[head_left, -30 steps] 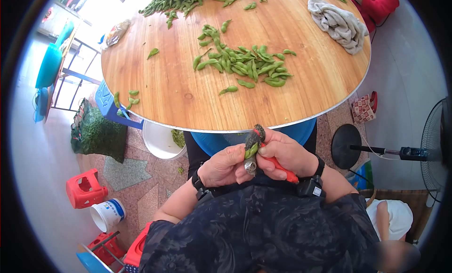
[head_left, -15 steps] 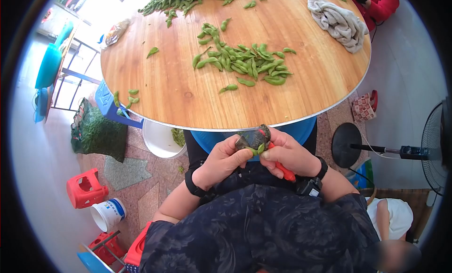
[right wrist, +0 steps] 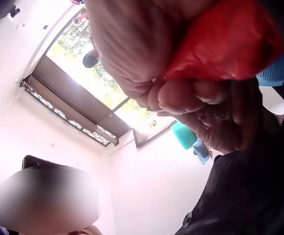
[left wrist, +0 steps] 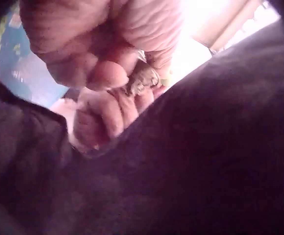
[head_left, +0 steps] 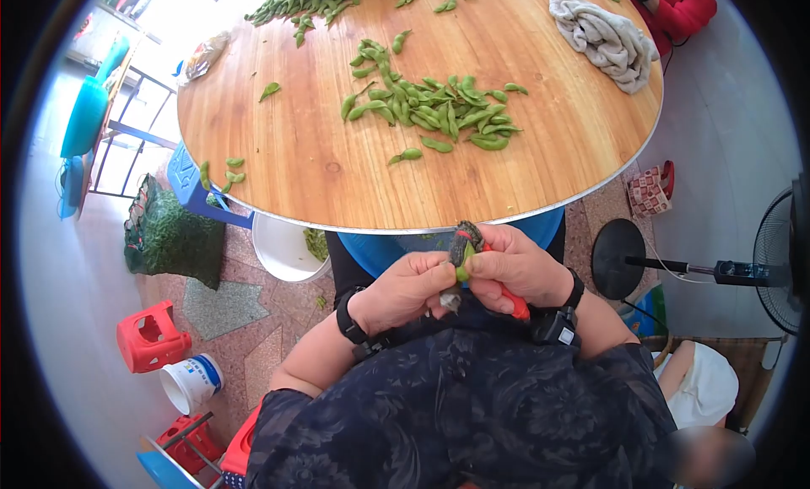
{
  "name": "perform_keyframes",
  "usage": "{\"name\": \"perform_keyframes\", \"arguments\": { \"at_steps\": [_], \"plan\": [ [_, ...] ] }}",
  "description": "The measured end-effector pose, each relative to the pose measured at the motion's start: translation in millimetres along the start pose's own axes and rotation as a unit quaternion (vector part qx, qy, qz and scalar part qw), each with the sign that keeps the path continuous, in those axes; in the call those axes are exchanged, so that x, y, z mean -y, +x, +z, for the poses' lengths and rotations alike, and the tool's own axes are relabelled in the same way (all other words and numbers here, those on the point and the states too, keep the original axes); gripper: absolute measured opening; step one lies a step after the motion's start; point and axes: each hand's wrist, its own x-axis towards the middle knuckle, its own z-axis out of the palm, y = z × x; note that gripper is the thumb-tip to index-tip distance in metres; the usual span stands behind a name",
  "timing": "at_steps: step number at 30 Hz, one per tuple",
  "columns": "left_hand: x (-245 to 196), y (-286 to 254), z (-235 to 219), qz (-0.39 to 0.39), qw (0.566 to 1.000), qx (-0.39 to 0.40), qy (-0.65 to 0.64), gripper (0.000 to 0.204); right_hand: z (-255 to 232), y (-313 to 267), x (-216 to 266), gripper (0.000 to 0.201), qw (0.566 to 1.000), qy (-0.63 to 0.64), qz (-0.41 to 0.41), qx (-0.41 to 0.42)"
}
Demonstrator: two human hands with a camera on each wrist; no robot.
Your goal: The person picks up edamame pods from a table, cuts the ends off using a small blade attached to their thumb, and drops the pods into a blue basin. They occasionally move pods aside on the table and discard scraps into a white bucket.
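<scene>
Pod held near-upright at lower centre

In the head view it lies directly between the left hand and the right hand, neither plainly nearer: a thumb meets it from each side. Both are clamped on it in a pinch, the right also curled round a red piece. The pod's long axis runs roughly up and down the frame, top leaning slightly right, so it crosses the line joining the hands; I judge any handling turns on that crossing. Dark wrapping shows just above; whether worn or held, I cannot tell. Towards upper centre, loose pods lie on the table.
</scene>
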Motion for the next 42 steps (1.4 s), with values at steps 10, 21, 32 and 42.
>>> {"name": "perform_keyframes", "arguments": {
  "at_steps": [10,21,32,42],
  "plan": [
    [-25,-8,20,0.159,0.883,-0.098,0.431,0.022,6,7,-6,0.019,0.980,-0.178,-0.030,-0.085],
    [-12,-8,0,0.073,0.969,-0.124,0.200,0.038,6,7,-5,0.020,0.964,-0.193,-0.034,-0.180],
    [-8,-3,1,0.105,0.956,-0.092,0.258,0.031,6,-1,-6,0.019,0.915,-0.361,-0.107,-0.141],
    [-10,-1,-8,0.197,0.895,0.004,0.400,0.019,-2,-3,3,0.010,0.988,0.105,0.113,-0.015]
  ]
}}
